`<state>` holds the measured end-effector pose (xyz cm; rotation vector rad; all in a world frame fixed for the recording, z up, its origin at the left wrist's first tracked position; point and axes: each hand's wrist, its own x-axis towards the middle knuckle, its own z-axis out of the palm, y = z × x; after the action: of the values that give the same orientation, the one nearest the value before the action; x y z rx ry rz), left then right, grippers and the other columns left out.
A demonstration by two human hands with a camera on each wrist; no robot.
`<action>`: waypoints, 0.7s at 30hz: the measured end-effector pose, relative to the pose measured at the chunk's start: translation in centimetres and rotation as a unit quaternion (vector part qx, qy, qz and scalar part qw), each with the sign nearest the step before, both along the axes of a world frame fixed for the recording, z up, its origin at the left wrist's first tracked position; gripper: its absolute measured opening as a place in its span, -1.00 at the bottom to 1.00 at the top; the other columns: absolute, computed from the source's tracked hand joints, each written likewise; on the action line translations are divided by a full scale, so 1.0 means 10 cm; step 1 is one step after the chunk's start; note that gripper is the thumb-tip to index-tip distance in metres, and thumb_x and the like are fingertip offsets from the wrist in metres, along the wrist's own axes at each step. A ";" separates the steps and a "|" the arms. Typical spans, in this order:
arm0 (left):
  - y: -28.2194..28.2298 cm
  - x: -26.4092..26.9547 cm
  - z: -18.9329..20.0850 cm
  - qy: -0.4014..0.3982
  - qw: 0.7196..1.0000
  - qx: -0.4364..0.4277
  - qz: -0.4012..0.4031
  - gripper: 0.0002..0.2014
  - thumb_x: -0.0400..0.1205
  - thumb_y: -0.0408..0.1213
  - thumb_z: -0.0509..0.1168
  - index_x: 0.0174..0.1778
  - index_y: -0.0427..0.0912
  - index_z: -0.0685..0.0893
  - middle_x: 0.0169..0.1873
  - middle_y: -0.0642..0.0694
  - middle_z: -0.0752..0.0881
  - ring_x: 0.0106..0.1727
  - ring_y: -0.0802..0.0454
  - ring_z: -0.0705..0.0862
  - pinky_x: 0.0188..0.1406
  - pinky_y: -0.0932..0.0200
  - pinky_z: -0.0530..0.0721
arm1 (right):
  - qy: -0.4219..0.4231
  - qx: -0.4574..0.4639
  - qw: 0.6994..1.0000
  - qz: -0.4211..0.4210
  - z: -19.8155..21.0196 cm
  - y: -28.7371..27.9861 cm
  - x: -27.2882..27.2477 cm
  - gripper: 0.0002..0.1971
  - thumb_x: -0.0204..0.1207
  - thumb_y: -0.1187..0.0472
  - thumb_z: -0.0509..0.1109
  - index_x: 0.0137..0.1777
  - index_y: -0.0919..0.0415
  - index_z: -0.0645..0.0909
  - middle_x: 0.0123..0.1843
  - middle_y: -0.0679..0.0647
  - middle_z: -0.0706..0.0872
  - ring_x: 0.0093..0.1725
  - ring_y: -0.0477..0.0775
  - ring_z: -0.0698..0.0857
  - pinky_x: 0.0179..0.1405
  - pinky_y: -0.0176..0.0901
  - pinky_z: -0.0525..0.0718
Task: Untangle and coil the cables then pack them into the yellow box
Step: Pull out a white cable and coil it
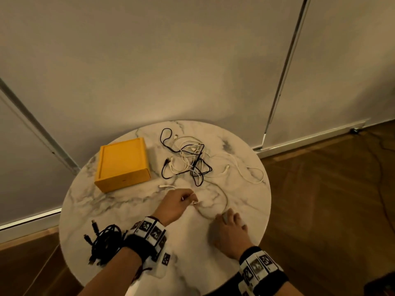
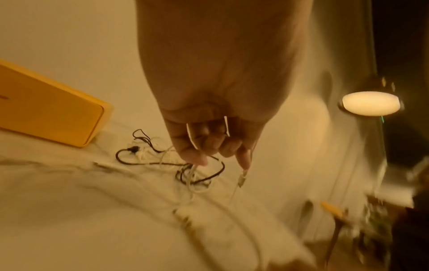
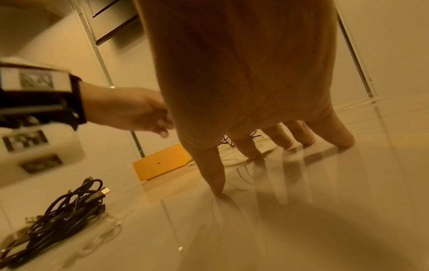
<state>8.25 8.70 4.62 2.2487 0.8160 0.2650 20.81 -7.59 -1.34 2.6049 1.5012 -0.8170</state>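
Observation:
A closed yellow box (image 1: 123, 164) sits at the table's back left. To its right lies a tangle of black and white cables (image 1: 190, 161). My left hand (image 1: 192, 199) pinches a white cable (image 2: 192, 176) in curled fingers, and a connector (image 2: 241, 179) hangs below one fingertip. A thin loop of that cable (image 1: 226, 199) curves over the marble to my right hand (image 1: 230, 218). That hand's fingers (image 3: 216, 176) are straight and spread, with their tips pressed on the tabletop at the loop. A coiled black cable bundle (image 1: 104, 242) lies at the front left.
The round marble table (image 1: 132, 210) stands against a pale wall, with wooden floor on both sides. The right wrist view shows the yellow box (image 3: 162, 162), the black bundle (image 3: 62, 210) and my left hand (image 3: 134, 113). A lit lamp (image 2: 371, 103) glows off to the right.

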 end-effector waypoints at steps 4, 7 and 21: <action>0.07 -0.30 0.68 -0.216 0.968 -0.102 0.080 -0.72 0.73 -0.19 0.21 -0.17 -0.18 0.77 -0.52 0.12 0.50 -0.45 0.12 0.44 -0.46 0.21 0.47 | 0.033 -0.010 0.999 -0.005 0.02 0.03 0.00 -0.29 0.61 -0.20 0.11 0.66 0.10 0.03 0.70 0.25 -0.09 0.65 0.49 -0.09 0.51 0.50 0.11; -0.03 -0.45 1.10 -0.317 0.934 -0.137 0.090 -0.57 0.64 -0.08 0.19 -0.23 -0.38 0.76 -0.58 0.05 0.48 -0.47 0.09 0.38 -0.36 0.38 0.49 | 0.090 0.007 0.996 -0.004 0.07 0.05 0.12 -0.24 0.51 -0.33 0.19 0.63 0.00 0.13 0.63 0.22 0.18 0.64 0.38 0.13 0.57 0.30 0.19; -0.68 -0.90 0.59 -0.094 0.989 -0.099 -0.056 -0.86 0.54 0.00 0.44 -0.12 0.06 0.83 -0.23 0.11 0.79 -0.35 0.13 0.63 -0.31 0.19 0.59 | 0.554 0.366 0.732 -0.154 1.30 0.17 -0.11 -0.83 0.63 0.35 0.30 -0.09 0.46 0.65 -0.10 0.34 0.77 -0.30 0.18 0.69 -0.35 -0.16 0.55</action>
<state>-0.80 1.88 10.48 2.0397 0.5876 0.3243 19.68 -5.85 11.62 3.0358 1.8189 -2.6773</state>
